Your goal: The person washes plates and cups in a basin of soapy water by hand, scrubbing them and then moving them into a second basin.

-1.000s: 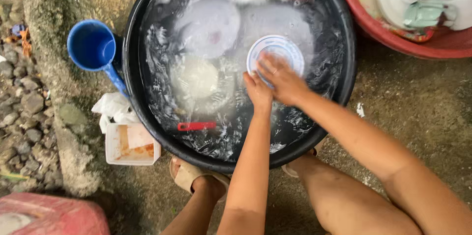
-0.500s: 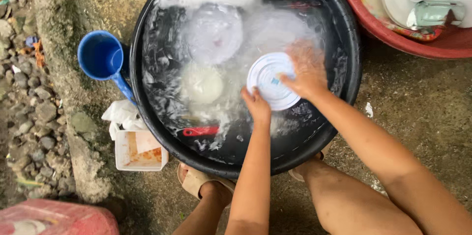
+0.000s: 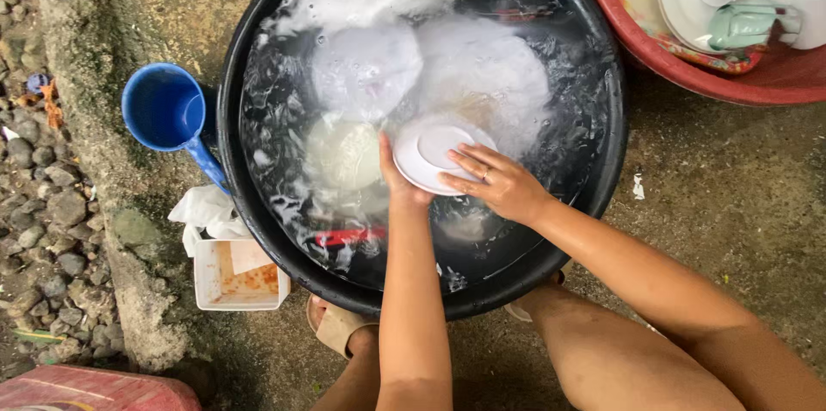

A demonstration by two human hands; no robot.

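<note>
Head view: a white plate (image 3: 430, 157) sits at the centre of a black tub (image 3: 602, 161) of soapy water, partly above the surface. Left hand (image 3: 397, 183) pinches its rim at 9 o'clock; right hand (image 3: 499, 183) lies at 4 o'clock, fingers spread flat on the face. Wet and soapy, the plate is likely slippery, stiff, light and breakable, so opposite rim edges look the safest hold. A blue dipper (image 3: 163, 110) stands at the tub's 9 o'clock.
</note>
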